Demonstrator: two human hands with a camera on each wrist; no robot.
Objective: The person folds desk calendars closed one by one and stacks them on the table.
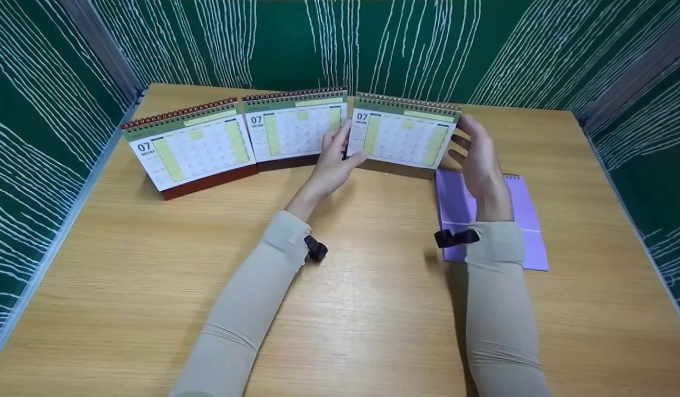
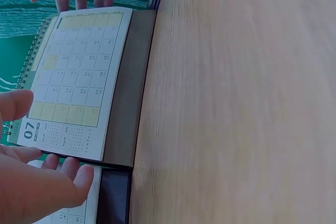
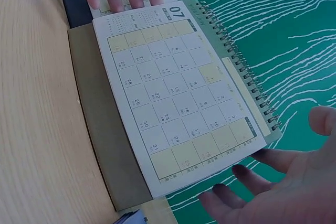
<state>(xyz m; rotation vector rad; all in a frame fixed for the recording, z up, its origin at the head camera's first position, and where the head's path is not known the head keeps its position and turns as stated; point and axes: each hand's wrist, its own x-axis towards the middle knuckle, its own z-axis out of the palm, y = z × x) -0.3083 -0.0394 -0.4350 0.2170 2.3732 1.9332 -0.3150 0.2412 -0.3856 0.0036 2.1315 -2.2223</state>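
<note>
- While flanking the brown calendar [image 1: 400, 135] on both sides, see the left hand [image 1: 333, 160] at its left edge: relaxed, fingers fairly straight, touching but pinching nothing.
- Over at the right edge, see the right hand [image 1: 480, 160] with fingers loosely spread, tips right beside the pages; can't tell if touching.
- Counting three upright on the desk [image 1: 373, 309] in a shallow curve, all showing 07: red calendar [image 1: 194, 151] far left, dark calendar [image 1: 293, 129] in the middle, brown calendar at right.
- Calling that row nearly settled, with perhaps only straightening left.
- Not stood up: purple pad [image 1: 522, 207], coil-bound, lying flat near the brown calendar's right corner, partly covered by the right sleeve [image 1: 500, 309]. Possibly counting as unfinished.
</note>
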